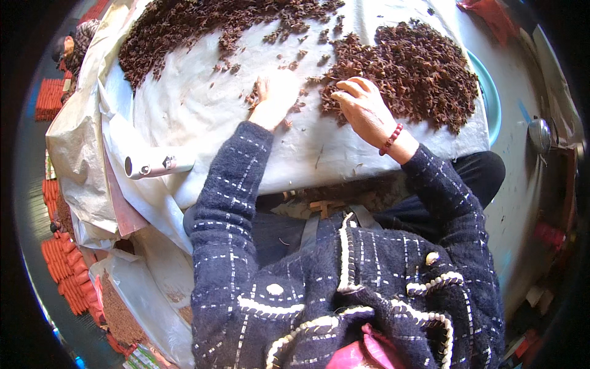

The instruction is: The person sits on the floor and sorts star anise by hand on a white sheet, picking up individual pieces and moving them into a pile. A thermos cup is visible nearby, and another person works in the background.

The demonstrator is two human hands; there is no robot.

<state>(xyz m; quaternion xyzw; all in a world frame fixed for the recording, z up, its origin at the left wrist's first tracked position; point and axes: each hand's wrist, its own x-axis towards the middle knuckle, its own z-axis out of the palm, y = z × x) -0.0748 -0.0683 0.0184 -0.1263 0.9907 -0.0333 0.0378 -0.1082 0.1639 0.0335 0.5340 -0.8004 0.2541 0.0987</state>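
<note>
My left hand (277, 96) is low over a white sheet (184, 110), bleached by bright sunlight. Loose star anise pieces (251, 98) lie beside its fingers; whether it grips any is lost in the glare. My right hand (366, 110), with a red bead bracelet (392, 139) on the wrist, hovers at the near left edge of a heap of dried star anise (415, 69). Its fingers are loosely bent and apart, with nothing visible in them. Farther off to the left spreads a larger heap of star anise (184, 27), and scattered pods (295, 27) lie between the heaps.
A pale tumbler (159, 163) lies on its side at the sheet's left edge. Past the right edge shows a turquoise basin (486, 94). Stacked red net sacks (69, 272) line the floor at left, where another person (80, 46) is partly visible. A metal pot (539, 135) sits at far right.
</note>
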